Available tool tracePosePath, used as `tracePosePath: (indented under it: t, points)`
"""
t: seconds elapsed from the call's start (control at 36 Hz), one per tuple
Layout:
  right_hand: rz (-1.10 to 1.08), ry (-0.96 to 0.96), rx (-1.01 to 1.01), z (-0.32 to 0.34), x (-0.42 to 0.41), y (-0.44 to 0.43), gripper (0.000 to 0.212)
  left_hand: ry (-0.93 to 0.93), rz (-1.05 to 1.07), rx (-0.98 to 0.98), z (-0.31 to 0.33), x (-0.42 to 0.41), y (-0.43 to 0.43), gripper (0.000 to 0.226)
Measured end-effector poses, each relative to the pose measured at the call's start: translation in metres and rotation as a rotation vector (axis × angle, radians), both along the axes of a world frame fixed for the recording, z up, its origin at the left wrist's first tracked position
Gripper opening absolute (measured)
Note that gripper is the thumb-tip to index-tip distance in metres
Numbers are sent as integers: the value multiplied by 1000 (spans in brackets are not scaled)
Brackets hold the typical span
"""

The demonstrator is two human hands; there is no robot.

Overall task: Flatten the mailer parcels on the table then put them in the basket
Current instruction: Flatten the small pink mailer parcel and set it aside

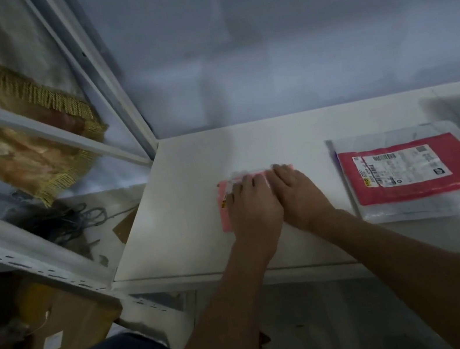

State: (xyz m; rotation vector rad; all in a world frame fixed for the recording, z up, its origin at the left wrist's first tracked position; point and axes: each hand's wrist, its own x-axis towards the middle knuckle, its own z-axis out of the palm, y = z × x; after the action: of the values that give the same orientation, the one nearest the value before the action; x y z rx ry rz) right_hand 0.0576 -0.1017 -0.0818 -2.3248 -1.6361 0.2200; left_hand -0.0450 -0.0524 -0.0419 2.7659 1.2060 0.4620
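Left hand [251, 207] and right hand [299, 192] side by side, touching, palms flat, fingers extended, pressing small pink plastic mailer parcel [223, 206] onto white table [185, 206]. Parcel mostly hidden beneath hands. To right, well apart: red flat mailer with white shipping label [415, 169] atop clear plastic mailers [413, 208].

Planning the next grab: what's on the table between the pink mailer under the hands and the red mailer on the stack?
Nothing: the head view shows bare white table between the pink mailer and the red mailer.

White table [188, 157] against grey wall [291, 40], fringed curtain [13, 120] left.
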Motion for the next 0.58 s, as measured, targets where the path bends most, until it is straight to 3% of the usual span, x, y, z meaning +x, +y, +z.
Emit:
tracePosePath:
  t: [0.06,0.17,0.22,0.31,0.36,0.42,0.44,0.47,0.53,0.58]
  points:
    - [36,-84,-30,-6,0,-2,71,-101,-27,-16,-4,11,7,20]
    - [-57,37,29,7,-12,-10,60,-156,-176,-105,-18,40,14,30]
    - [-263,26,-105,17,-23,4,56,-90,-254,-203,-19,54,10,35]
    - [-528,163,-440,42,-39,34,62,-25,-336,-258,-24,64,6,40]
    - [-568,-8,-368,27,-38,34,77,-8,-350,-250,-27,65,9,41]
    - [-413,-48,-163,9,-23,19,90,17,-333,-315,-31,62,15,42]
    - [-270,-16,-104,1,-14,10,80,34,-312,-348,-34,60,21,47]
    - [-125,-21,-108,-3,-8,0,73,58,-300,-347,-38,58,24,55]
    - [52,-88,-95,-5,-2,-5,78,104,-295,-307,-44,52,31,76]
    - [81,-130,-74,-6,0,-2,75,109,-283,-324,-45,46,32,79]
